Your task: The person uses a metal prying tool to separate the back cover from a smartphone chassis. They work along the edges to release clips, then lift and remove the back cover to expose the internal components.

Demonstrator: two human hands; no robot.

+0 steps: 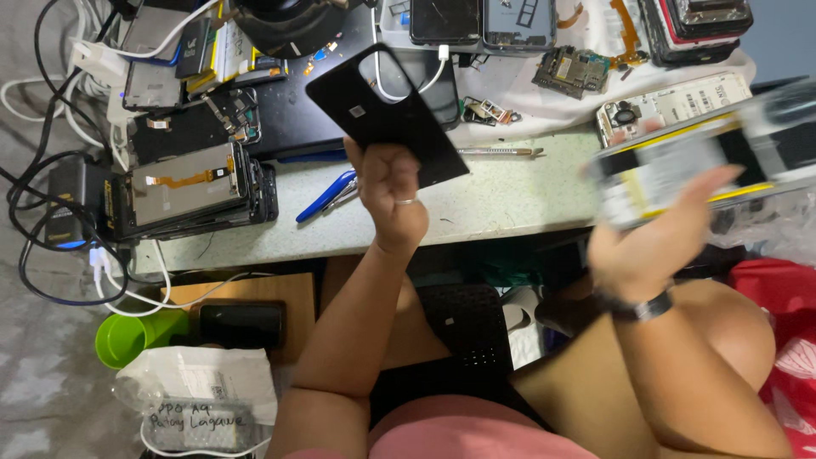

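My left hand (391, 194) is shut on a black phone back cover (382, 110), holding it up by its lower edge above the front of the workbench (476, 208). A ring shows on one finger. My right hand (654, 234) holds an opened phone body (705, 153) with a white and yellow battery showing; it is blurred by motion and sits over the bench's right end. A dark watch is on that wrist.
Stacked phone screens and frames (187, 187) lie at the left among black and white cables (51, 153). Blue-handled pliers (327, 195) and a metal tool (501, 152) rest on the bench. Circuit boards (571, 70) and phones lie at the back. A green cup (127, 337) is below.
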